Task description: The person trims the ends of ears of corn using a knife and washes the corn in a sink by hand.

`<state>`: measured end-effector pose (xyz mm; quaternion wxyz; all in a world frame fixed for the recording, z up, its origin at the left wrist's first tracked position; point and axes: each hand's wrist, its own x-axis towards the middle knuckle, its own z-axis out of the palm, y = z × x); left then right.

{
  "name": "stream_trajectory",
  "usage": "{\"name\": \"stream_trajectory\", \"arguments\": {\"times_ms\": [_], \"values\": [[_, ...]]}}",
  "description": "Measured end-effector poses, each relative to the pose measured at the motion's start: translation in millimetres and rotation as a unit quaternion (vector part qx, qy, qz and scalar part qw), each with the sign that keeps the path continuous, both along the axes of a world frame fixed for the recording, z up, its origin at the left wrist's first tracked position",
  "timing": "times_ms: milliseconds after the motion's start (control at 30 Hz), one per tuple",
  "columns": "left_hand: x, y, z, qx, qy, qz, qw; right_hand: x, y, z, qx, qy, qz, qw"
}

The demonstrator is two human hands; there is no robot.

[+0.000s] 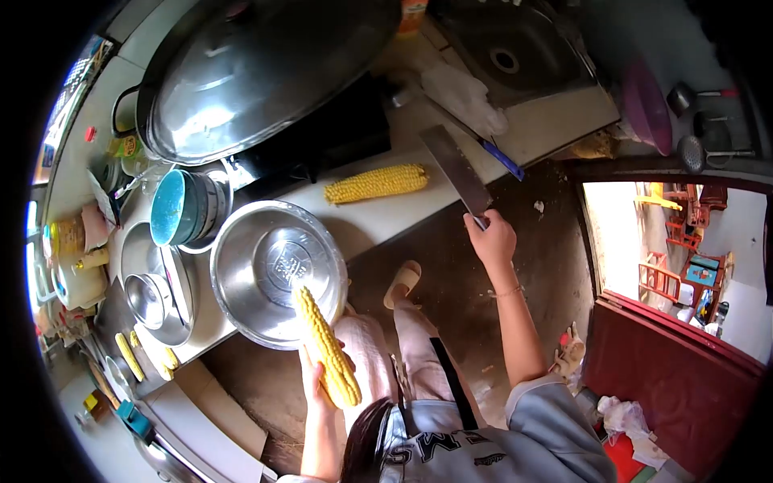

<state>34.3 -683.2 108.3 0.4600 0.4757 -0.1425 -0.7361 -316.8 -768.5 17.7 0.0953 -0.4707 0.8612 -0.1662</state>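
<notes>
My left hand (314, 377) is wrapped round a yellow corn cob (328, 350), whose upper end reaches over the near rim of a steel bowl (241, 302). The bowl has nothing in it and stands at the counter's edge. In my right hand (493, 240) is the handle of a cleaver (455, 169), its wide blade pointing up and left over the counter's edge. Another corn cob (376, 183) lies on the counter between the bowl and the blade. A knife with a blue handle (503, 159) rests beyond the cleaver.
A large lidded pan (241, 80) stands on the stove. Teal bowls (177, 208) and a steel basin with smaller bowls (146, 299) are at the left. Small cobs (129, 357) lie farther left. A sink (515, 56) is at the top, a red door (660, 378) at the right.
</notes>
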Motion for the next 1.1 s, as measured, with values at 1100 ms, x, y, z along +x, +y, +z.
{"name": "stream_trajectory", "arguments": {"times_ms": [1100], "values": [[173.6, 60.6, 21.0, 0.009, -0.012, 0.3, 0.954, 136.7, -100.3, 27.3, 0.18, -0.134, 0.199, 0.954]]}}
